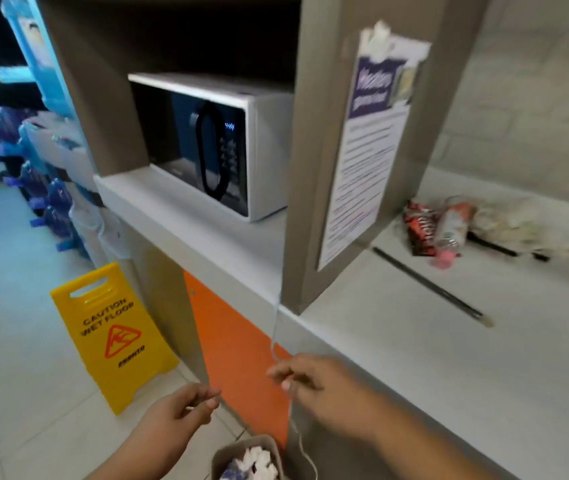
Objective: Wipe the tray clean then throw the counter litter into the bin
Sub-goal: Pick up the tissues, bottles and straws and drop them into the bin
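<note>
Two bare hands reach in from the bottom edge of the frame. The right hand [321, 382], just right of centre, pinches a thin white cord [275, 325] between thumb and fingertips. The cord runs up to the front edge of the counter [449, 375] and trails down past the wrist towards the bottom edge. The left hand [179, 414], lower and to the left, has its fingers curled in to meet the thumb; whether it grasps anything cannot be told.

Directly below the hands, at bottom centre, the bin [219, 452] stands on the floor, open-topped, with crumpled white paper [257, 460] inside.

The pale counter fills the right half of the frame. The litter lies near its back, at middle right: a dark red snack wrapper [419, 233], touching a plastic bottle [452, 225] on its side, and just beside that a blurred wad of pale crumpled material [511, 220]. A long black stick [428, 285] lies apart from them, nearer the camera.

At centre, a grey upright panel carries a printed notice [362, 174]. To its left, a white microwave [251, 150] with a dark door sits in a recess. Below it is an orange panel [238, 341], and at lower left a yellow wet-floor sign [109, 341] stands on the tiles.
</note>
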A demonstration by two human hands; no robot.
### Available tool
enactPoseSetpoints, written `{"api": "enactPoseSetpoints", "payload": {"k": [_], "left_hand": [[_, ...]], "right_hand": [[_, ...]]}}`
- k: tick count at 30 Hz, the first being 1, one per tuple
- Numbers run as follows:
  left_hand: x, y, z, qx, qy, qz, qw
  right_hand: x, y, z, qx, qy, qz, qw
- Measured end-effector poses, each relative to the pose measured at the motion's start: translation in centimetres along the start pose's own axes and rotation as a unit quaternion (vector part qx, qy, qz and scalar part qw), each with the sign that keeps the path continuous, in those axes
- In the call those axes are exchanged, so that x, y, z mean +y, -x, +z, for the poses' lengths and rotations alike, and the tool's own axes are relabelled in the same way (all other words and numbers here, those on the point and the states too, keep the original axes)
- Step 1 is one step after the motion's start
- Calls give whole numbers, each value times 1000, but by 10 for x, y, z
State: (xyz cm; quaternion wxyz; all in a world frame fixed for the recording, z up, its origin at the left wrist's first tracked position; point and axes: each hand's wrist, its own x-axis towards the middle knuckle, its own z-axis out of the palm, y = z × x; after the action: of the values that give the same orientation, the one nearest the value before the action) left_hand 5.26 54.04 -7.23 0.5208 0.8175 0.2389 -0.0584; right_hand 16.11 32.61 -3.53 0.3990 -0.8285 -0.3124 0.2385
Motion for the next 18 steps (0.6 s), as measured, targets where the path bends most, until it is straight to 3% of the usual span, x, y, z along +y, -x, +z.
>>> {"api": "enactPoseSetpoints", "payload": {"k": [6, 18], "left_hand": [[69, -1, 30, -35, -3, 66, 997], [184, -51, 131, -63, -26, 160, 985]], "right_hand": [[2, 41, -85, 102, 10, 23, 994], [104, 56, -229, 176, 120, 98, 972]]}}
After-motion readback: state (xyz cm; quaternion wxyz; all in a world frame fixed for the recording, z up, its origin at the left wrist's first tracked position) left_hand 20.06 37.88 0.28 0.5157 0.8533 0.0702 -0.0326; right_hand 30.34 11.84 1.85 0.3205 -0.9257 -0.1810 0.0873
